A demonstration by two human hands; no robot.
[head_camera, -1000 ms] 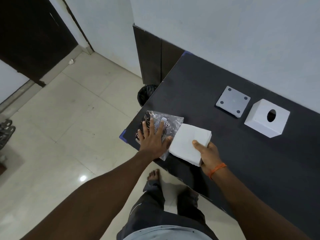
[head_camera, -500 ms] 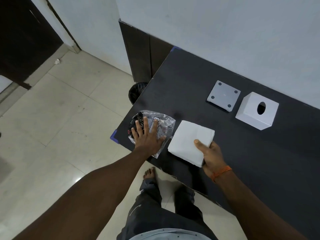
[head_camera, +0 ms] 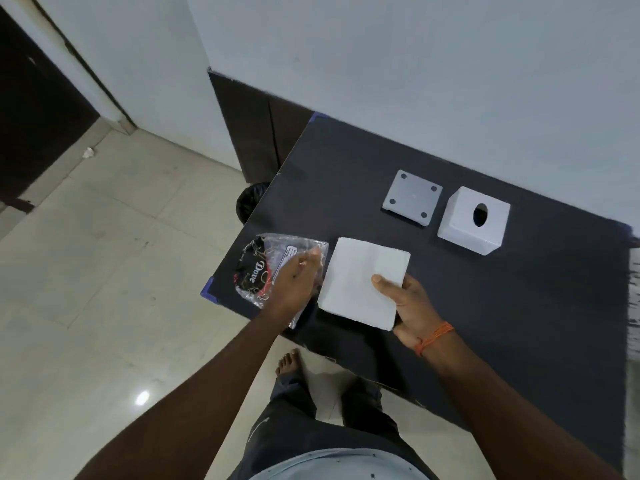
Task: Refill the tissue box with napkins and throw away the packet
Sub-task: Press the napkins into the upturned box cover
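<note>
A white stack of napkins (head_camera: 360, 278) lies near the front left of the dark table (head_camera: 519, 306), and my right hand (head_camera: 408, 303) grips its near right corner, thumb on top. Left of it lies the crumpled clear packet (head_camera: 263, 261) with black and red print. My left hand (head_camera: 294, 282) rests on the packet, fingers closing on the plastic. The white tissue box (head_camera: 472, 225) with an oval hole stands at the back right. Its grey base plate (head_camera: 412, 197) lies apart, just left of the box.
A black bin (head_camera: 250, 201) stands on the floor by the table's left edge, partly hidden under it. Light floor tiles spread to the left. A dark door is at far left. My legs and a bare foot (head_camera: 287, 362) are below the table's front edge.
My left hand has turned from flat on the packet to gathering it, and the packet looks more crumpled. The napkin stack stays in my right hand, slightly apart from the packet.
</note>
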